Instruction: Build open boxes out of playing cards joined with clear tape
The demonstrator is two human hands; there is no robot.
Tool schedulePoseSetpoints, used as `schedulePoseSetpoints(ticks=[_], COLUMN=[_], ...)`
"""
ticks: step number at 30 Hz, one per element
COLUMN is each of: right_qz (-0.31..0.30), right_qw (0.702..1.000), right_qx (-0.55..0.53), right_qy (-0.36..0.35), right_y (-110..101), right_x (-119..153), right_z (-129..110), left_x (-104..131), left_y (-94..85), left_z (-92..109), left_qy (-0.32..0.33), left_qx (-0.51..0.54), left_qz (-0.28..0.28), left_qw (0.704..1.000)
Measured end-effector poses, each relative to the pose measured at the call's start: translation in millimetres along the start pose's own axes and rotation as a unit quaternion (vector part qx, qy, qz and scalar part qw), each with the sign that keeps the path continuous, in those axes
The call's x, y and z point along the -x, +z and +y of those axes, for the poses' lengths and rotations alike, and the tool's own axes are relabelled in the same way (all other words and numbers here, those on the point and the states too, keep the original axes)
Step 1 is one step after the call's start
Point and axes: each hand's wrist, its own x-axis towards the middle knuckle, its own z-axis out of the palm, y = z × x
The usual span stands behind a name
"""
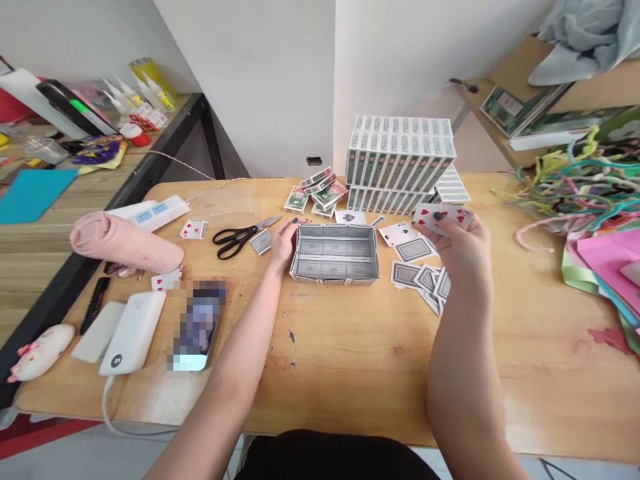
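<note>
A rectangular open box [334, 250] made of playing cards stands at the middle of the wooden table, its inside lined with grey card backs. My left hand [285, 245] grips its left end, the fingers partly hidden behind the wall. Raised to the right of the box, my right hand [463, 247] pinches a red heart playing card [443, 216] between thumb and fingers. Beneath and beside that hand lie loose cards [407, 273], some face down. An ace of spades [351, 217] rests behind the box. Black-handled scissors [240, 240] lie left of my left hand.
Stacked card packs [400, 160] rise at the back, with several loose packs [320, 192] beside them. A pink rolled pouch [127, 243], power bank [134, 333] and phone [200, 327] occupy the left. Colourful fuzzy stems [590, 187] and coloured paper [607, 257] lie right.
</note>
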Motion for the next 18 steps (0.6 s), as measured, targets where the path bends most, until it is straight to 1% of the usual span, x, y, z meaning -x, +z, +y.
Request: schedulePoseSetpoints(ticks=[2,3,5,6,7,8,10,12,13,14,15,16,17,18], right_qz=[-0.001,-0.003,-0.007,-0.009,-0.01,-0.011,-0.013,-0.015,-0.016,-0.017,-0.017,-0.016,-0.014,-0.013], right_qw=[1.0,1.0,1.0,1.0,1.0,1.0,0.999,0.999,0.999,0.998,0.998,0.998,0.998,0.997], right_qx=[0.006,0.007,0.011,0.012,0.015,0.017,0.025,0.034,0.04,0.047,0.052,0.057,0.061,0.065], right_qy=[0.007,0.008,0.008,0.009,0.011,0.013,0.017,0.019,0.021,0.024,0.028,0.03,0.032,0.032], right_y=[-1,-2,-4,-4,-5,-6,-6,-6,-6,-5,-5,-5,-5,-6], right_x=[0,0,-1,-1,0,0,1,2,2,2,2,2,2,1], right_z=[1,1,1,1,0,0,-1,-2,-2,-2,-2,-2,-1,-1], left_x=[10,18,38,49,61,71,89,101,105,109,114,118,123,128], left_y=[-5.4,-10.8,-28.6,-40.8,-55.0,-70.6,-103.4,-134.4,-148.1,-160.5,-171.4,-181.0,-189.4,-196.7], left_z=[9,16,34,45,57,68,89,104,108,110,110,108,105,100], left_qy=[0.012,0.019,0.029,0.038,0.045,0.043,0.024,-0.045,-0.107,-0.181,-0.251,-0.314,-0.354,-0.379], left_qx=[-0.025,-0.041,-0.087,-0.179,-0.265,-0.34,-0.473,-0.592,-0.641,-0.686,-0.708,-0.713,-0.71,-0.701], left_qz=[0.019,0.028,0.05,0.063,0.076,0.087,0.132,0.147,0.135,0.138,0.155,0.165,0.157,0.14], left_qw=[0.999,0.999,0.995,0.981,0.96,0.936,0.871,0.791,0.748,0.692,0.642,0.605,0.588,0.587])
